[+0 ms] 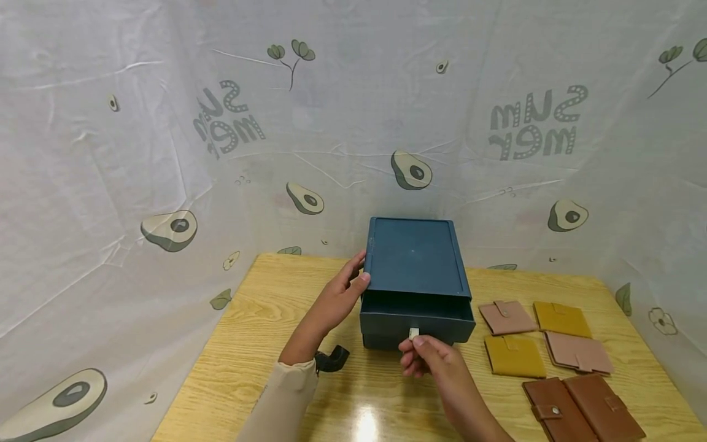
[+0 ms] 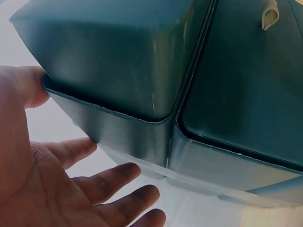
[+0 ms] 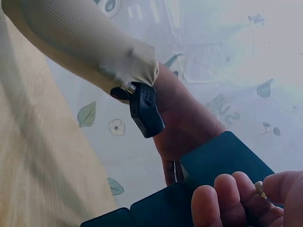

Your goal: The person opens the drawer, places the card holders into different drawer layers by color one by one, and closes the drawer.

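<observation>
Beige sleeve (image 1: 280,402) nearest. Left hand (image 1: 336,299) unclenched, fingers touching left side of blue cabinet (image 1: 415,255). Right hand (image 1: 436,361) pinches pale pull tab (image 1: 414,332), mid-front of drawer (image 1: 386,324); drawer part-out, slide axis runs cabinet to right hand, nearer one.

Wood-grain table (image 1: 265,307): load was recorded.
A dark blue drawer unit (image 1: 414,252) was borne; pink, yellow and brown wallets (image 1: 515,357) were laid to its right.
</observation>
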A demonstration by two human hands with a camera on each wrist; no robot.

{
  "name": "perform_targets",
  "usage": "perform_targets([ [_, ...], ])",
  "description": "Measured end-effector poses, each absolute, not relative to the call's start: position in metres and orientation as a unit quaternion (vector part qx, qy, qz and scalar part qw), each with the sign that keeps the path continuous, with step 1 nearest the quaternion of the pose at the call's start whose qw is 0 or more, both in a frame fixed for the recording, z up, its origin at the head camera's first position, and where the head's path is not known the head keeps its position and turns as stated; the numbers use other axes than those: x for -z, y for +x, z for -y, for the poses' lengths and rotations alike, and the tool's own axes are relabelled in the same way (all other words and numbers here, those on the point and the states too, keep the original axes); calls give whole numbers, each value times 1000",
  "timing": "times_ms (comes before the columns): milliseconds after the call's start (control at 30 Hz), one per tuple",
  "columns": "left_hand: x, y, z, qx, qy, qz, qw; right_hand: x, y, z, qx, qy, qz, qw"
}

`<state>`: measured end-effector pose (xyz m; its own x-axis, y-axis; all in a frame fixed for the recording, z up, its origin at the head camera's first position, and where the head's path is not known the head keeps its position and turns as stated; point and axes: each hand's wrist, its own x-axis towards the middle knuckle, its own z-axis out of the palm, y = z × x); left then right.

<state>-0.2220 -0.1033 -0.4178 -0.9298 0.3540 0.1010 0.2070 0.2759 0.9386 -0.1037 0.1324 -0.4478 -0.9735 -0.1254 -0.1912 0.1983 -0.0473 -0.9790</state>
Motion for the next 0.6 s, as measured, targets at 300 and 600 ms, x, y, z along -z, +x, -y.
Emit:
perform_targets([
  [300,419,-223,104,-573,174,-799,58,450,-86,-134,723,26,-679,129],
  [600,420,-222,103,-572,175,-800,48,449,-71,-138,711,-14,-689,139],
])
